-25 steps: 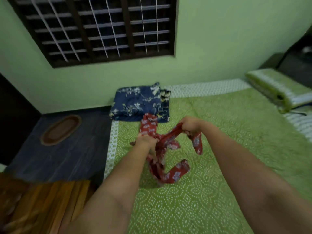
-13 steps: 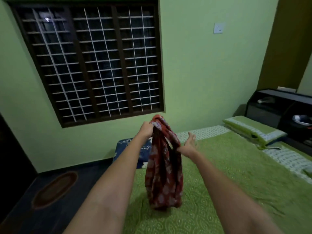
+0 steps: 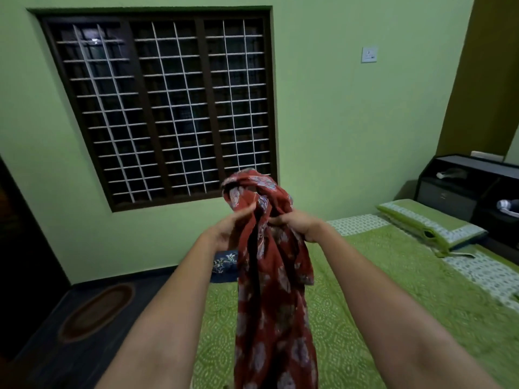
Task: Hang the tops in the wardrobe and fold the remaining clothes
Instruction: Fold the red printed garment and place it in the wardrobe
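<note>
A red floral garment [image 3: 273,290] hangs bunched in the air over the green bed [image 3: 393,299]. My left hand [image 3: 229,228] holds its upper left side, fingers against the cloth. My right hand [image 3: 297,224] grips the cloth near the top on the right. The garment's top loops above both hands, and its lower end drops past the bottom of the frame. Behind it, a folded navy floral cloth [image 3: 223,265] lies at the bed's far corner, mostly hidden.
A barred window [image 3: 168,108] fills the wall ahead. A green pillow [image 3: 429,226] lies at the bed's right, beside a dark headboard cabinet [image 3: 466,186]. An oval mat [image 3: 97,313] lies on the dark floor at left.
Both hands have lifted the red garment off the bed to chest height. My right hand, open half a second ago, now grips the cloth. The view has tilted up towards the window.
</note>
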A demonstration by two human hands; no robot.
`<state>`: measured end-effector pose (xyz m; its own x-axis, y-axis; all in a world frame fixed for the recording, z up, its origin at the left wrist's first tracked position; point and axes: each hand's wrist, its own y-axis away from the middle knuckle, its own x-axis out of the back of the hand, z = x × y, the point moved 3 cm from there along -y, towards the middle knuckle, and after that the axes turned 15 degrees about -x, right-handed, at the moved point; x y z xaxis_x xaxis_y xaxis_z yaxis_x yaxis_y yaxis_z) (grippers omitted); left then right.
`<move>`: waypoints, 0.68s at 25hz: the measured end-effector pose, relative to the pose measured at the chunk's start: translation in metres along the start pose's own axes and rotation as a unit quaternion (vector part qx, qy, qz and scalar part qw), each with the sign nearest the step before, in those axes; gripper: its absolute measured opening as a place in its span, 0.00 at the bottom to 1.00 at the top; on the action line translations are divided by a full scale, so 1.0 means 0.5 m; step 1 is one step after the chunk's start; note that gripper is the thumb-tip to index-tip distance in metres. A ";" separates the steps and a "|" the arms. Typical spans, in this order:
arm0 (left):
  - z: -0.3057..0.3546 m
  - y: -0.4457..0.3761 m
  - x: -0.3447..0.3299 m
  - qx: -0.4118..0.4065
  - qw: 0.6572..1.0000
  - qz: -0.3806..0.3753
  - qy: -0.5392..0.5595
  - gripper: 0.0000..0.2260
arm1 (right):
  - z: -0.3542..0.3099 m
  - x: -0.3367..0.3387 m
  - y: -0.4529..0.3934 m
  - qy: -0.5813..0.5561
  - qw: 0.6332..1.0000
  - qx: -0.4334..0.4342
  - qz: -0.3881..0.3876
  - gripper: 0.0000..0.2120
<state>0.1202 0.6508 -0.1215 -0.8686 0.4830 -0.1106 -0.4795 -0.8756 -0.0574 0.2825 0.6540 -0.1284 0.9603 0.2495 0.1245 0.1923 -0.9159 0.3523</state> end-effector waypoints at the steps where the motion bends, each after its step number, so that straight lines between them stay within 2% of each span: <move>1: -0.044 0.019 -0.005 0.051 0.998 -0.039 -0.027 0.32 | -0.020 0.010 -0.004 -0.001 1.000 0.005 -0.001 0.05; 2: -0.084 0.027 -0.016 0.090 0.993 -0.054 -0.047 0.34 | -0.042 0.021 -0.011 0.011 1.000 0.006 0.015 0.09; 4: -0.129 0.015 -0.052 0.114 0.992 -0.038 -0.043 0.34 | -0.063 0.049 -0.042 0.056 0.995 0.005 0.079 0.23; 6: -0.132 -0.024 -0.081 0.080 0.996 0.040 0.028 0.23 | -0.055 0.065 -0.063 0.170 0.972 0.004 0.165 0.30; 8: -0.130 -0.059 -0.095 0.036 0.989 0.119 0.086 0.20 | -0.009 0.095 -0.069 0.243 0.929 -0.012 0.280 0.26; 10: -0.132 -0.080 -0.097 -0.004 0.978 0.171 0.123 0.22 | 0.048 0.130 -0.049 0.154 0.913 -0.013 0.379 0.21; 11: -0.137 -0.087 -0.095 -0.023 0.971 0.193 0.137 0.23 | 0.078 0.147 -0.047 0.107 0.911 -0.012 0.398 0.22; 12: -0.140 -0.091 -0.094 -0.038 0.964 0.218 0.147 0.23 | 0.109 0.155 -0.053 0.081 0.923 -0.030 0.374 0.26; 13: -0.143 -0.093 -0.097 -0.050 0.956 0.240 0.161 0.23 | 0.143 0.154 -0.063 0.073 0.945 -0.051 0.315 0.32; 14: -0.146 -0.095 -0.100 -0.062 0.949 0.259 0.170 0.24 | 0.165 0.143 -0.065 0.060 0.971 -0.077 0.218 0.37; 16: -0.144 -0.097 -0.112 -0.076 0.944 0.260 0.190 0.28 | 0.185 0.109 -0.067 -0.030 0.993 -0.117 -0.004 0.35; 17: -0.142 -0.095 -0.120 -0.067 0.948 0.250 0.186 0.32 | 0.184 0.094 -0.074 -0.082 0.989 -0.102 -0.068 0.32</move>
<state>0.2038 0.6634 -0.1828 -0.8669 -0.0054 -0.4984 0.0226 -0.9993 -0.0286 0.3391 0.6705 -0.2207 0.9515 0.2960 -0.0837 0.2932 -0.7906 0.5376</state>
